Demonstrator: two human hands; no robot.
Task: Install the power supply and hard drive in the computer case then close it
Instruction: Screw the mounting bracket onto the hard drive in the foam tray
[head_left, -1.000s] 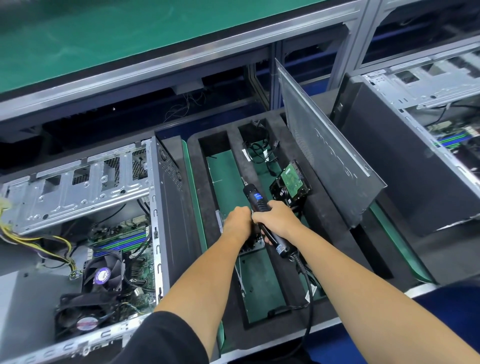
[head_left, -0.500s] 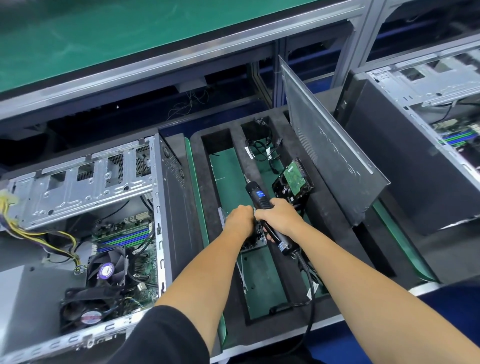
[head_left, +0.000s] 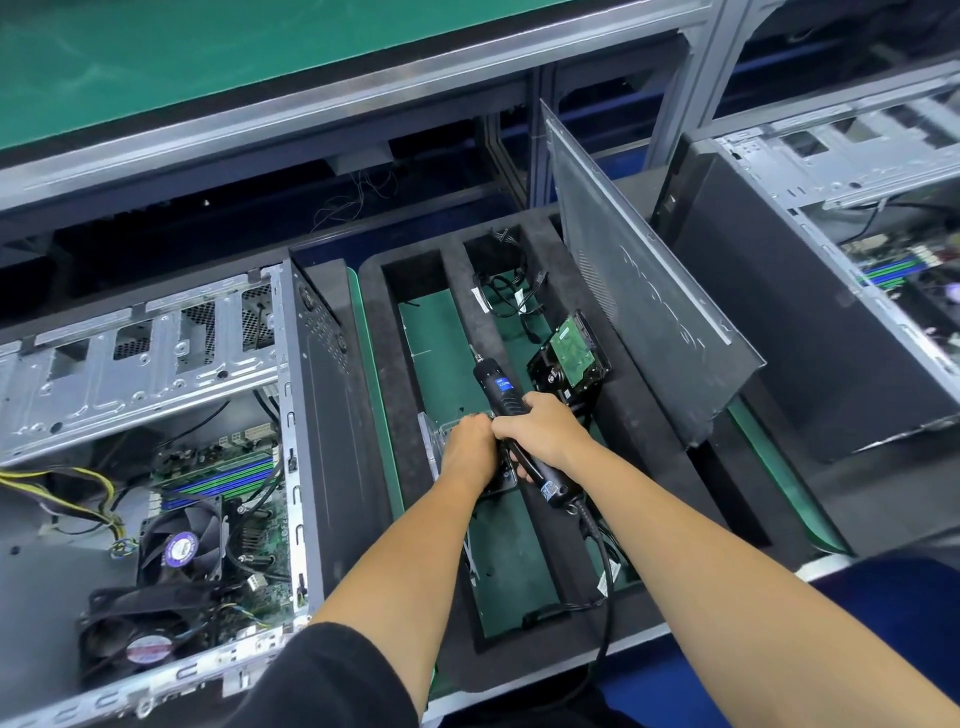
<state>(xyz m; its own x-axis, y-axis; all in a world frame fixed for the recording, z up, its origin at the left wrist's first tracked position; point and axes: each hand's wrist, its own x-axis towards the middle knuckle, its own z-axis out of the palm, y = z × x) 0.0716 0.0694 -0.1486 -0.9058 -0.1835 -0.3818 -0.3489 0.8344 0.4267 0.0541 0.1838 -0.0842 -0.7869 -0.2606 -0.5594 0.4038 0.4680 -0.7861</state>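
My right hand (head_left: 540, 434) grips a black electric screwdriver (head_left: 501, 389), its bit pointing away over the black foam tray (head_left: 374, 364). Right beside it, my left hand (head_left: 470, 452) reaches down into a small clear plastic box (head_left: 430, 441) in the tray; its fingertips are hidden. A hard drive (head_left: 571, 358), green circuit board up, leans in the tray slot just beyond my right hand. The open computer case (head_left: 150, 364) lies to the left, showing its motherboard and fans. The grey side panel (head_left: 649, 317) stands tilted in the tray on the right.
Black cables (head_left: 511, 299) lie at the tray's far end. The screwdriver's cord (head_left: 602, 571) runs back toward me over the tray. A second open case (head_left: 841, 270) stands to the right. A metal-edged green shelf (head_left: 260, 62) runs across the back.
Both hands stay at the same spot in the tray, the right one still holding the screwdriver. Only the camera view has shifted slightly.
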